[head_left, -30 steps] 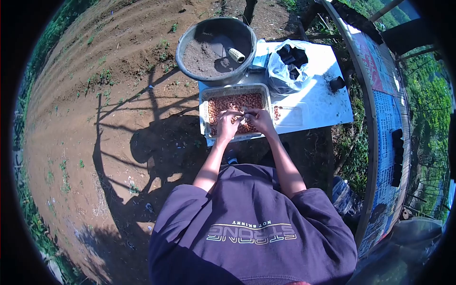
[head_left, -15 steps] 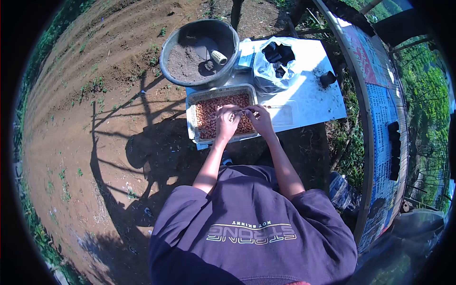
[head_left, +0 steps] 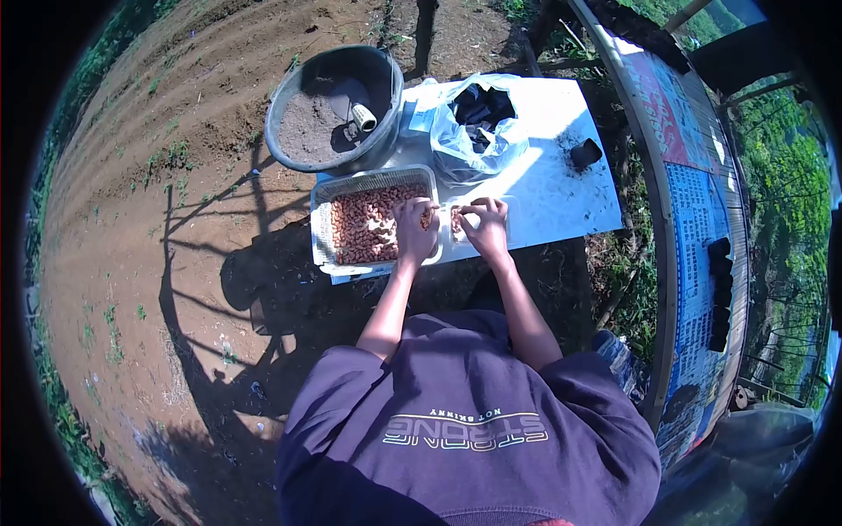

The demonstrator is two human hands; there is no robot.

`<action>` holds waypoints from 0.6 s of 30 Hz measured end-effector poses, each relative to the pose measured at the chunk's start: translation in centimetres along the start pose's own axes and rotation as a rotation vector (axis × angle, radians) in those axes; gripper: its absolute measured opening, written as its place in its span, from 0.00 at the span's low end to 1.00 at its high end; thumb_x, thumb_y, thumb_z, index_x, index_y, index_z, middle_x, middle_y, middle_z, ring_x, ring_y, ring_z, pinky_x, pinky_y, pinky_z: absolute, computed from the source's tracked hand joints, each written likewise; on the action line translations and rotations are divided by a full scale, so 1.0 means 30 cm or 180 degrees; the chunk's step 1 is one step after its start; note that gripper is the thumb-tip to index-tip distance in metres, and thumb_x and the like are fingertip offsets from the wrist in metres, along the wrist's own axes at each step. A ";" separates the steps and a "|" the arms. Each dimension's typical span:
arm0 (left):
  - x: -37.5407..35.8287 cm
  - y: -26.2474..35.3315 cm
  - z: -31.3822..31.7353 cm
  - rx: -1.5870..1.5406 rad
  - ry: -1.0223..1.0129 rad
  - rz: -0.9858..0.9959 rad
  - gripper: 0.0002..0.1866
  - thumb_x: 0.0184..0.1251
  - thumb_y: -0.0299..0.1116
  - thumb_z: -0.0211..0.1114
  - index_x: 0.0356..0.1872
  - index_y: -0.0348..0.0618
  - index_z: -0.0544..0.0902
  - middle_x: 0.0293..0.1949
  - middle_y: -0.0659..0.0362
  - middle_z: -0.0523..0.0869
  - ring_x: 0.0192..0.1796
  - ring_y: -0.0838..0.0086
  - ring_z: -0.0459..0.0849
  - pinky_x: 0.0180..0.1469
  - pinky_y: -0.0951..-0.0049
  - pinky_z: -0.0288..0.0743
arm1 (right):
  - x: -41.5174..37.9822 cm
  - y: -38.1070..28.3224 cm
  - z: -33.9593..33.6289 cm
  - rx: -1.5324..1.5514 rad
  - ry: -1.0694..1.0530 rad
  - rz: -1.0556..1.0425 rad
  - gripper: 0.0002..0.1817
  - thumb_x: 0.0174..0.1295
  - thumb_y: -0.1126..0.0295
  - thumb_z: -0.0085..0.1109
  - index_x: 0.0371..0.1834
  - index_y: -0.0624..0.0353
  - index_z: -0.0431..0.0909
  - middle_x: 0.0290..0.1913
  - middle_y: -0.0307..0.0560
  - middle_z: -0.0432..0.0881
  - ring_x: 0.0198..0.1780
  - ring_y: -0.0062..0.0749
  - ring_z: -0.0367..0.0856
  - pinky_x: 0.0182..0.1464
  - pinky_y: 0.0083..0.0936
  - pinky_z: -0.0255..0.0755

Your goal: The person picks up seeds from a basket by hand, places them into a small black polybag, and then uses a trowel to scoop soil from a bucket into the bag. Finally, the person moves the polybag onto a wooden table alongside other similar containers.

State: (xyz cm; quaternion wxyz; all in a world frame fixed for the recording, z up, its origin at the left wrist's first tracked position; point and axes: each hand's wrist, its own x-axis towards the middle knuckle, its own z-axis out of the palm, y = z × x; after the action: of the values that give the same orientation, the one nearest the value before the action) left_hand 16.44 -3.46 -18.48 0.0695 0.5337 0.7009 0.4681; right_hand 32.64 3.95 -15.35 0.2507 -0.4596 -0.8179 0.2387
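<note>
A pale plastic basket [head_left: 323, 213] holds many reddish-brown nuts or seeds [head_left: 358, 230]. Over its right side, my left hand [head_left: 414, 230] is curled round several of these brown pieces. Just to the right, a small clear container [head_left: 511, 219] lies on the table with a few light bits at its left end. My right hand [head_left: 487, 230] is over this container, its fingers bent and pressed together. Whatever those fingertips pinch is too small to make out. The two hands are apart.
Behind the basket stands a large dark tub [head_left: 285, 131] of soil with a light cup [head_left: 363, 117] inside. A plastic bag [head_left: 478, 162] of black pots and one black pot [head_left: 585, 155] are on the white table [head_left: 561, 206]. A printed panel [head_left: 697, 237] stands at the right.
My hands, earlier close together over the basket, have separated. The right one is now over the clear container. The table and its things have shifted left in view.
</note>
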 end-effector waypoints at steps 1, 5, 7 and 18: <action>-0.002 0.012 0.009 0.0018 -0.0024 -0.0014 0.14 0.54 0.27 0.70 0.43 0.50 0.83 0.48 0.60 0.80 0.57 0.59 0.73 0.63 0.57 0.65 | 0.005 0.024 -0.001 0.0028 -0.0096 0.0004 0.10 0.53 0.63 0.72 0.39 0.47 0.90 0.52 0.44 0.81 0.62 0.53 0.65 0.65 0.46 0.63; 0.001 0.059 0.032 0.0006 -0.0020 -0.0195 0.15 0.55 0.25 0.68 0.44 0.49 0.81 0.47 0.59 0.82 0.56 0.62 0.77 0.64 0.58 0.62 | 0.039 0.086 -0.002 -0.0180 -0.0308 -0.0190 0.09 0.55 0.62 0.71 0.40 0.45 0.90 0.52 0.43 0.81 0.62 0.50 0.66 0.66 0.44 0.62; -0.002 0.054 0.045 -0.0005 0.0066 -0.0183 0.14 0.55 0.25 0.67 0.44 0.48 0.81 0.47 0.58 0.82 0.56 0.62 0.78 0.63 0.58 0.62 | 0.055 0.101 -0.007 -0.0152 -0.0300 -0.0175 0.09 0.56 0.63 0.70 0.40 0.45 0.90 0.52 0.43 0.81 0.61 0.50 0.67 0.66 0.44 0.63; -0.084 -0.020 -0.078 -0.0061 -0.0013 -0.0746 0.12 0.63 0.27 0.65 0.48 0.45 0.85 0.47 0.55 0.88 0.58 0.57 0.79 0.63 0.58 0.71 | -0.001 -0.056 0.029 0.0339 -0.0379 -0.0220 0.09 0.57 0.67 0.67 0.41 0.48 0.89 0.51 0.45 0.81 0.61 0.51 0.68 0.67 0.42 0.63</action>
State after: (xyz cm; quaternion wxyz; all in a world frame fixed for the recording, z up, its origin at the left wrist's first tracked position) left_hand 15.70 -6.87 -18.65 0.1303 0.4483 0.7537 0.4625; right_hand 31.04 3.02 -14.97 0.2338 -0.4021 -0.8329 0.3000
